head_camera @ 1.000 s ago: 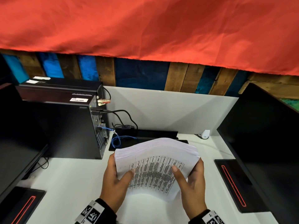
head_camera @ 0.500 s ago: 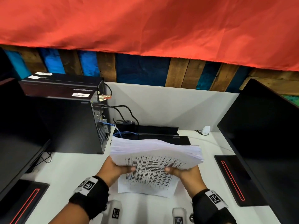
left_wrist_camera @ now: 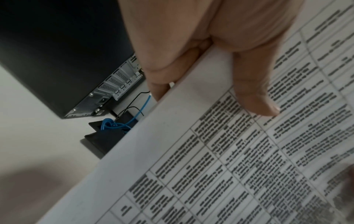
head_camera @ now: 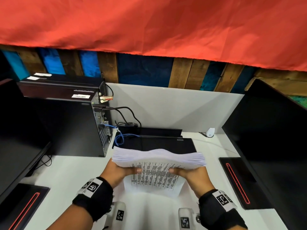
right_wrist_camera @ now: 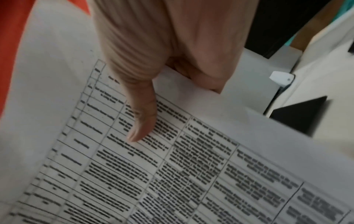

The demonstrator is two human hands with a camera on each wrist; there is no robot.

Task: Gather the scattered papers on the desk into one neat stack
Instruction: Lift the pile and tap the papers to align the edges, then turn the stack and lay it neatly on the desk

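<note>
A thick stack of white papers (head_camera: 157, 159) printed with tables stands on edge above the white desk (head_camera: 66, 176), its upper edges fanned toward me. My left hand (head_camera: 119, 171) grips its left side, thumb on the printed front sheet (left_wrist_camera: 229, 151) and fingers behind. My right hand (head_camera: 191, 175) grips the right side the same way, thumb across the table print (right_wrist_camera: 172, 159). The fingers behind the stack are mostly hidden. The bottom of the front sheet hangs down to the desk.
A black computer tower (head_camera: 69, 123) with cables stands at the left, a flat black device (head_camera: 159, 143) just behind the papers. Black monitors stand at the far left (head_camera: 18, 138) and right (head_camera: 269, 146). A white partition (head_camera: 174, 110) backs the desk.
Both hands have drawn toward me and lowered, so the wrists show. The stack has tipped from leaning back to more upright, its top edges now squarer.
</note>
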